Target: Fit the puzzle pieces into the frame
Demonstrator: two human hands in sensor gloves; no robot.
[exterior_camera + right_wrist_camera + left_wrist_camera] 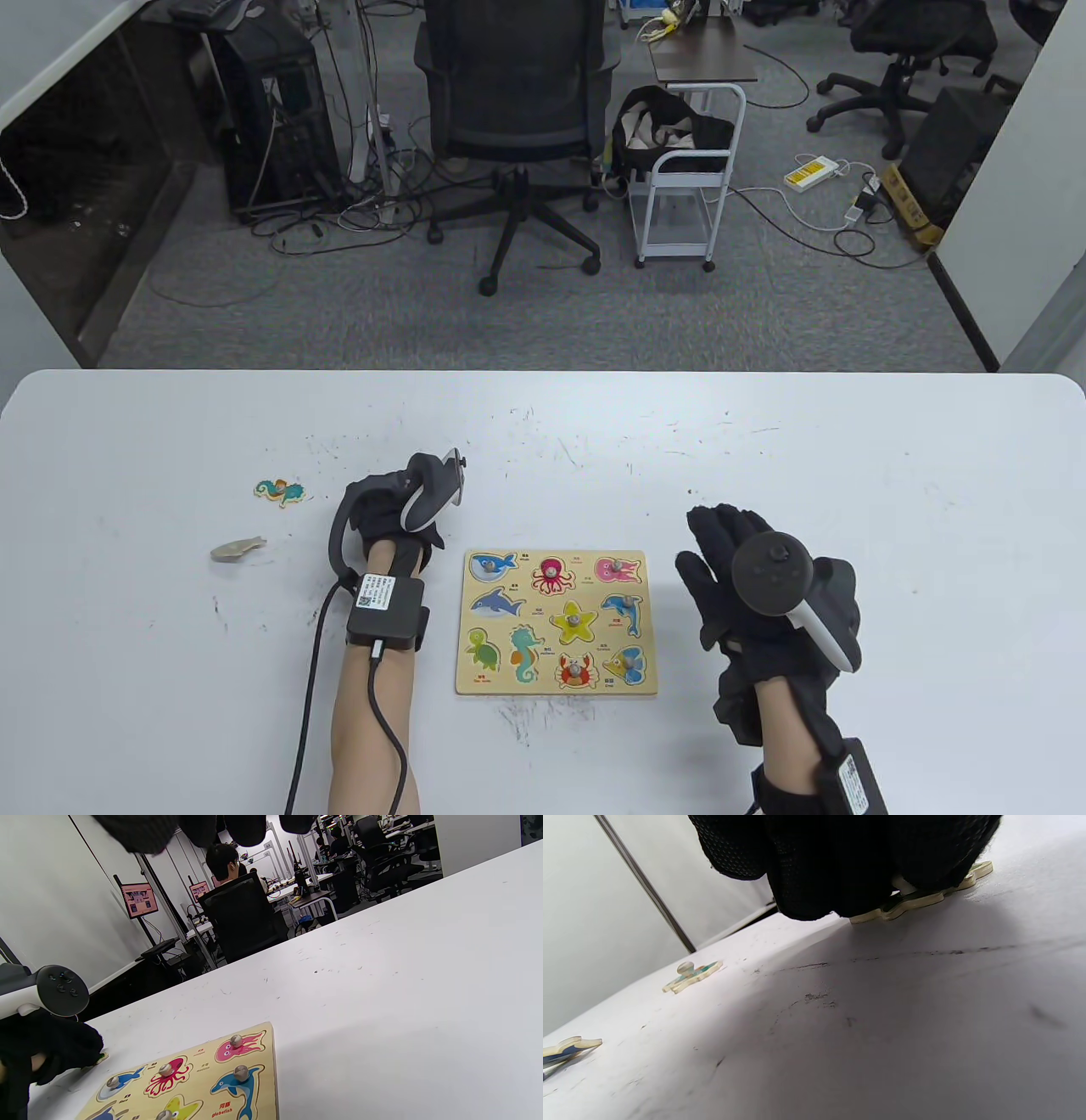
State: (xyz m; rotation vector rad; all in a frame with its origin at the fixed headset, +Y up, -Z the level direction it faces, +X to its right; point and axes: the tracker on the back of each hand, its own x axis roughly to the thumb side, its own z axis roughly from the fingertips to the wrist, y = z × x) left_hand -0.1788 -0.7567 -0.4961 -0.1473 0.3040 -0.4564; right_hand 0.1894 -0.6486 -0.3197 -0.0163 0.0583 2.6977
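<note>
The wooden puzzle frame (556, 624) lies flat at the table's middle, its far end also in the right wrist view (203, 1077). Several sea-animal pieces with pegs sit in it. My left hand (397, 508) rests on the table just beyond the frame's far left corner, fingers (840, 866) curled down over a green-edged piece (916, 899) that lies flat on the table; most of the piece is hidden. My right hand (721, 564) hovers to the right of the frame, fingers straight and holding nothing.
Two loose pieces lie left of my left hand: a seahorse piece (279, 491) and, nearer me, a piece turned face down (237, 549). An office chair (509, 110) and a white cart (687, 195) stand beyond the far table edge.
</note>
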